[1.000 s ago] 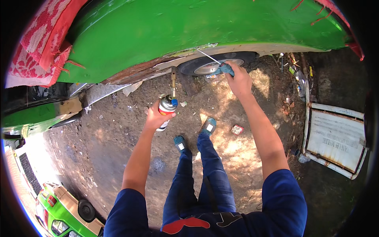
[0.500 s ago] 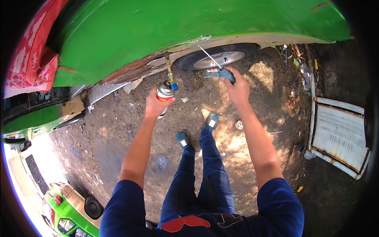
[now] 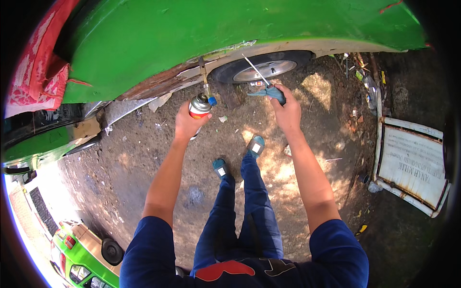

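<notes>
Since the earlier frame we have kept both arms raised toward the green car body (image 3: 230,43), the torch nozzle now nearer its rusted lower edge and the rod tip up by the wheel (image 3: 261,69). To our right a white rectangular sign board (image 3: 413,165) with a rusty frame and dark lettering lies flat on the dirt ground (image 3: 144,158), well apart from us. Our left hand (image 3: 188,122) has its fingers wrapped round a red-and-white gas torch canister (image 3: 199,106), held upright, while our right hand (image 3: 287,111), arm outstretched, is closed round the blue-wrapped grip of a thin metal rod (image 3: 254,71).
</notes>
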{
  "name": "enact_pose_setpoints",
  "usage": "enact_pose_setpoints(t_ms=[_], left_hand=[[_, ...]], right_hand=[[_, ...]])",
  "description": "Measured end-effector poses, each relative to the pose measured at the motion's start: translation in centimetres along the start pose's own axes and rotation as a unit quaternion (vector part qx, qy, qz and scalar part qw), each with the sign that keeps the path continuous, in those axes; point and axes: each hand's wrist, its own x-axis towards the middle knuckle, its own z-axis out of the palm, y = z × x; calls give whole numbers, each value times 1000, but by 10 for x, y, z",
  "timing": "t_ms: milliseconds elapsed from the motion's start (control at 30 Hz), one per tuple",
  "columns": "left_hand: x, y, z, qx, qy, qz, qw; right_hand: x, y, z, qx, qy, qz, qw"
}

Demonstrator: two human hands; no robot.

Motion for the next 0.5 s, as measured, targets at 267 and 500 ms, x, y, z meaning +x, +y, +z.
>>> enact_pose_setpoints(t_ms=[267, 500], left_hand=[[2, 2, -1, 25, 11, 11, 1000], [3, 10, -5, 17, 3, -4, 1000]], right_hand=[[-7, 4, 7, 15, 15, -18, 1000], [-11, -1, 0, 40, 17, 3, 999]])
